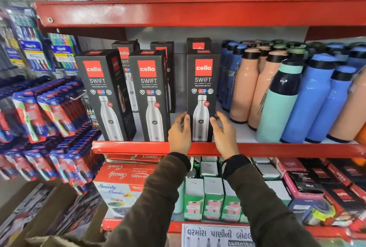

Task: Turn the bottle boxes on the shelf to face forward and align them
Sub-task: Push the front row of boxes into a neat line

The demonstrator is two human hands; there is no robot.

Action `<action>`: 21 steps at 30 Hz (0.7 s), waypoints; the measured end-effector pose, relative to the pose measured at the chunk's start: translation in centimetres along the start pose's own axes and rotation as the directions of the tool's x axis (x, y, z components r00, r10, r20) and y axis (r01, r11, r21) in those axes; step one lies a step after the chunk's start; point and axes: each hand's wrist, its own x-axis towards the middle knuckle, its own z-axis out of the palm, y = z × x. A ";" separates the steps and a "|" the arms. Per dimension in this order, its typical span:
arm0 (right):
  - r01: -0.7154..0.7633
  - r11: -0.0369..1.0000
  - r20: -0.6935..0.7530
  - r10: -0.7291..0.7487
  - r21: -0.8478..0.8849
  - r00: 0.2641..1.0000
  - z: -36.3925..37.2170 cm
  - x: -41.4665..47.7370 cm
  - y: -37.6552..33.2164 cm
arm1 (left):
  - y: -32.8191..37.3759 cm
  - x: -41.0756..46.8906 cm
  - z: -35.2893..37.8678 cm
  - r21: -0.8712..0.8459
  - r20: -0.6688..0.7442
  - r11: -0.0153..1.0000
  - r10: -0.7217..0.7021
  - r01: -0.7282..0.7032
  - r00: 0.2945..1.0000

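Three tall black Cello Swift bottle boxes stand in the front row of the red shelf [130,145]. The left box [103,96] is turned slightly, showing its right side. Facing forward are the middle box [150,96] and the right box [202,88]. My left hand [179,134] grips the right box's lower left edge, and my right hand [224,132] grips its lower right edge. More of the same boxes [125,54] stand behind the front row, partly hidden.
Peach, blue and teal bottles [293,92] crowd the shelf right of the boxes. Toothbrush packs [49,112] hang at the left. Boxed goods [210,197] fill the shelf below. Another red shelf [178,11] with boxes runs overhead.
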 end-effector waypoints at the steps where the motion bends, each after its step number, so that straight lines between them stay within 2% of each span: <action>1: -0.003 1.000 -0.007 0.004 0.006 1.000 0.0 -0.3 -0.1 | 0.1 -0.3 -0.2 -0.002 0.004 1.000 0.004 -0.004 1.000; 21: -0.031 0.998 0.025 0.032 -0.048 0.999 -0.3 -1.3 -1.7 | 0.2 -0.7 -0.6 -0.009 0.025 1.000 0.009 -0.009 1.000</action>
